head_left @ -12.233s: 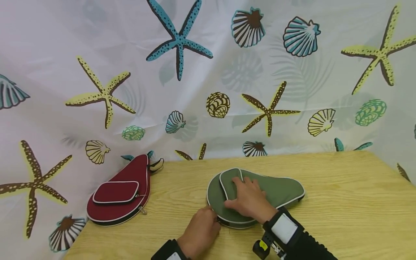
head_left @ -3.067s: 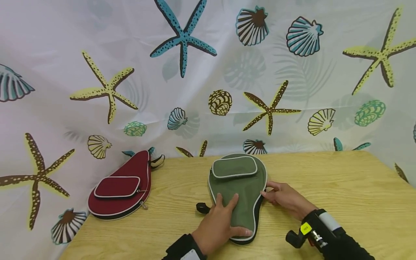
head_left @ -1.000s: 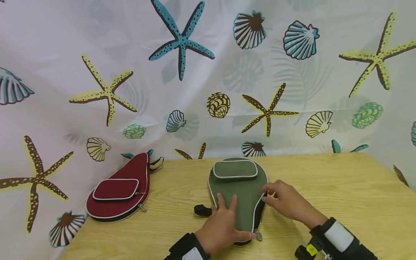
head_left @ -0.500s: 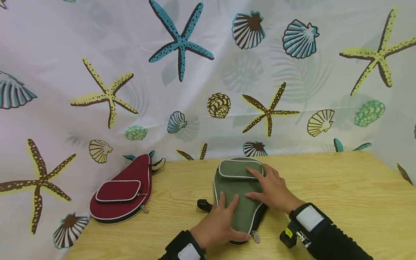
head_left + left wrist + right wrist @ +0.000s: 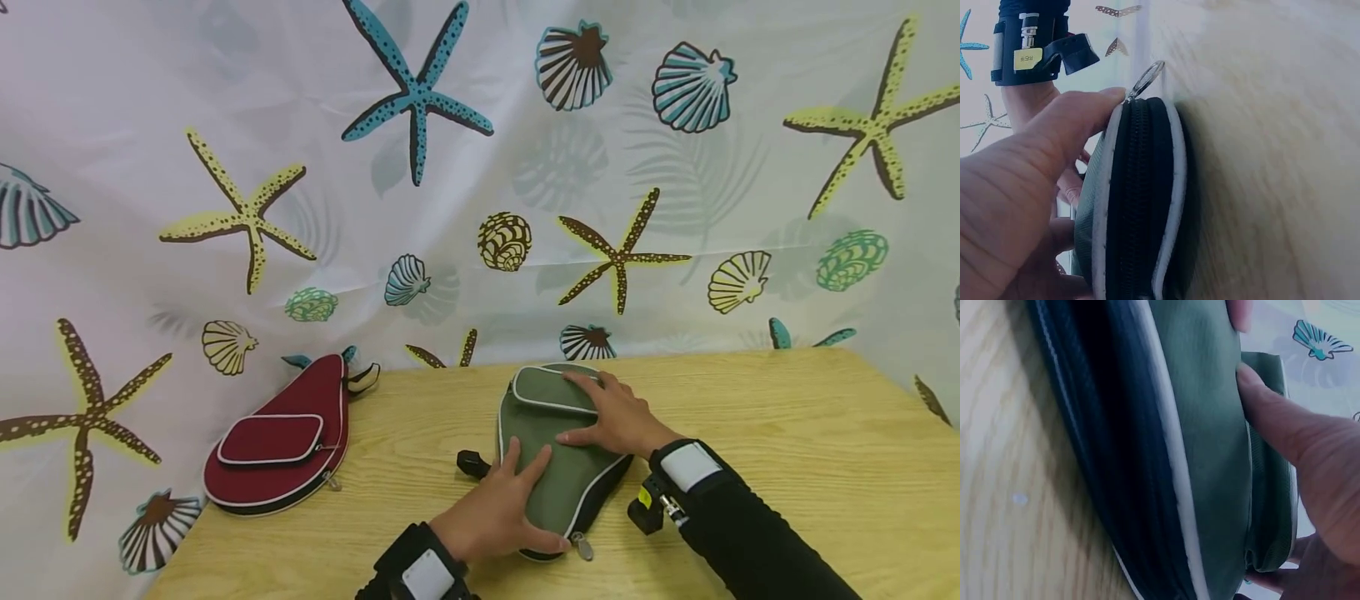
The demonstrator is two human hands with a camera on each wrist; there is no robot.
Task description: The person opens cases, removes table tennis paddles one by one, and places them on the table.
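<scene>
A green paddle case point(image 5: 558, 475) with white piping lies on the table, its narrow end toward me and its pocket point(image 5: 543, 387) at the far end. My left hand point(image 5: 491, 512) rests spread on the narrow part, thumb close to the metal zipper pull point(image 5: 582, 547). In the left wrist view, the black zipper point(image 5: 1138, 187) runs closed along the end's edge, with the zipper pull point(image 5: 1146, 80) standing up by the thumb. My right hand point(image 5: 618, 417) rests on the wide part with fingers spread over the pocket. The right wrist view shows its thumb point(image 5: 1272, 412) on the green cloth.
A red paddle case point(image 5: 285, 450) with a pocket and a wrist loop lies at the left, near the curtain. The wooden table point(image 5: 787, 467) reaches back to a curtain point(image 5: 675, 167) printed with shells and starfish. A black strap end point(image 5: 471, 463) sticks out left of the green case.
The green case has turned, its narrow end from pointing right to pointing at me. My right hand has moved from its right edge onto the pocket; the case has since tilted slightly.
</scene>
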